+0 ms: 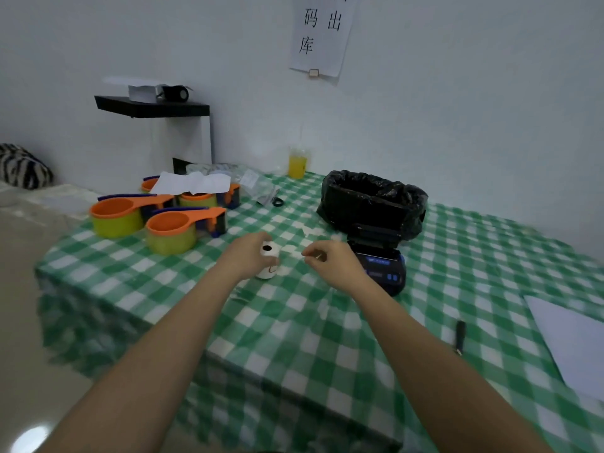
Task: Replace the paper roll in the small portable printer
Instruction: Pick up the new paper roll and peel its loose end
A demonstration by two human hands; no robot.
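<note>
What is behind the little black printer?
Right behind the printer sits a bin lined with a black bag, touching its open lid. The bag's inside looks dark, so its contents cannot be seen. The green checked tablecloth lies under both.

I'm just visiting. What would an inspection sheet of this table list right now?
Surface: table under a green checked cloth.
Job's things: white paper roll in the left hand; dark printer just right of the right hand.
Clutter: orange tape dispensers, black bag, juice cup, pen, white sheet.
Hands: left grips the roll; right is pinched, contents unclear.
Cables: nothing seen.
Surroundings: pale wall, paper notice, black shelf.
</note>
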